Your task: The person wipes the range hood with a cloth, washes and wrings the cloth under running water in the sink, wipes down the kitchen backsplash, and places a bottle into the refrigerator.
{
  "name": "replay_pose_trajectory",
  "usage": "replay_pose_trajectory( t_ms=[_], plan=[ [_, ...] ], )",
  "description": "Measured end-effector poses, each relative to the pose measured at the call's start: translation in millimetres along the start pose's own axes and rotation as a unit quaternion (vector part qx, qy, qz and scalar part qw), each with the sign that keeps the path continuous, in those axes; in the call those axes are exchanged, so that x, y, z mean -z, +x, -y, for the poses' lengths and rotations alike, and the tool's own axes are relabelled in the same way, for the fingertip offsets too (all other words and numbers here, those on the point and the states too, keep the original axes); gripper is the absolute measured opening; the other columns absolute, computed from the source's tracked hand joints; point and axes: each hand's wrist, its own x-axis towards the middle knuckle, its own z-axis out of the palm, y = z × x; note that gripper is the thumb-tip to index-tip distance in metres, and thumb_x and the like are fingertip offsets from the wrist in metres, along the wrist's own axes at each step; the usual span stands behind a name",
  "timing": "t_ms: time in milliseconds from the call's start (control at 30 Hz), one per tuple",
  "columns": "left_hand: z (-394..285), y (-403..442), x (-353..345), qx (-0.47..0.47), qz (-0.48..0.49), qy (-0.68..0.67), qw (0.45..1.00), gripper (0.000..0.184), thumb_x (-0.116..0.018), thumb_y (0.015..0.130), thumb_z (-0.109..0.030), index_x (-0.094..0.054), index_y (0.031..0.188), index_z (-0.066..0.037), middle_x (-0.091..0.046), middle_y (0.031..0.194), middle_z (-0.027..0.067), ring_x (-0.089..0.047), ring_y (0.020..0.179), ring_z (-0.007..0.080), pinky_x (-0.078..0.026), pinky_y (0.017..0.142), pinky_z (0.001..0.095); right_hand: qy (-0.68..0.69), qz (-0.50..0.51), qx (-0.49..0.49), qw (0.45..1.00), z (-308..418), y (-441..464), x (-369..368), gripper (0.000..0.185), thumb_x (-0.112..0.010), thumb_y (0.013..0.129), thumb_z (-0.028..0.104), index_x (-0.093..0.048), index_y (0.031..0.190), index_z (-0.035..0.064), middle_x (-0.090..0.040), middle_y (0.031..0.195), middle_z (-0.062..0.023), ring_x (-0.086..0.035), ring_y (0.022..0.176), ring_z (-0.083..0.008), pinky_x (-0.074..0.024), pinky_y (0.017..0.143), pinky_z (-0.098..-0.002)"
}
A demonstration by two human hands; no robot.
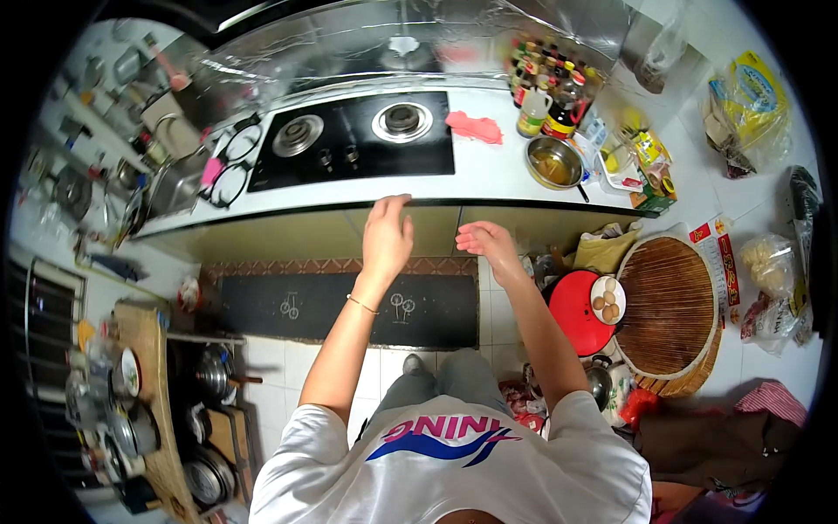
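Note:
Both of my hands are raised in front of me, near the front edge of the white counter (489,187). My left hand (388,234) has its fingers extended and apart from the thumb, with nothing in it. To its right, my right hand (489,244) is held with fingers stretched toward the left hand, also holding nothing. The two hands do not touch. Beyond them on the counter are the black gas stove (353,162), a pink cloth (474,127) and a metal pan (555,162) with yellowish liquid inside.
Several bottles (534,109) stand at the back right of the counter. A sink (179,183) is at the left. On the right are a plate of eggs (608,300) on a red round lid (576,314) and a woven round tray (668,306). A dark mat (349,310) lies on the floor.

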Motion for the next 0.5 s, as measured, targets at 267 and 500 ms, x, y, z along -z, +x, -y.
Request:
replay_pose_trajectory(
  t_ms=[267, 500],
  plan=[
    [43.8, 146.0, -148.2, -0.101, 0.072, 0.024, 0.992, 0.038, -0.055, 0.077, 0.000, -0.055, 0.114, -0.003, -0.052, 0.120, 0.0176, -0.051, 0.108, 0.0356, -0.043, 0.092, 0.0423, -0.042, -0.088, -0.038, 0.995, -10.6, 141.8, 98.3, 0.024, -0.048, 0.094, 0.020, -0.061, 0.106, 0.0037, -0.063, 0.099, -0.0058, -0.061, 0.089, -0.0145, -0.0456, 0.078, -0.0262],
    [117.5, 295.5, -292.7, -0.155, 0.170, 0.172, 0.958, 0.044, -0.048, 0.081, -0.002, -0.051, 0.125, -0.010, -0.043, 0.135, 0.0129, -0.043, 0.122, 0.0302, -0.036, 0.101, 0.0397, -0.351, -0.132, 0.194, 0.906, -23.8, 337.8, 162.5, 0.038, -0.060, 0.078, 0.005, -0.055, 0.116, 0.0044, -0.059, 0.111, -0.0112, -0.060, 0.095, -0.0266, -0.0485, 0.081, -0.0365]
  ],
)
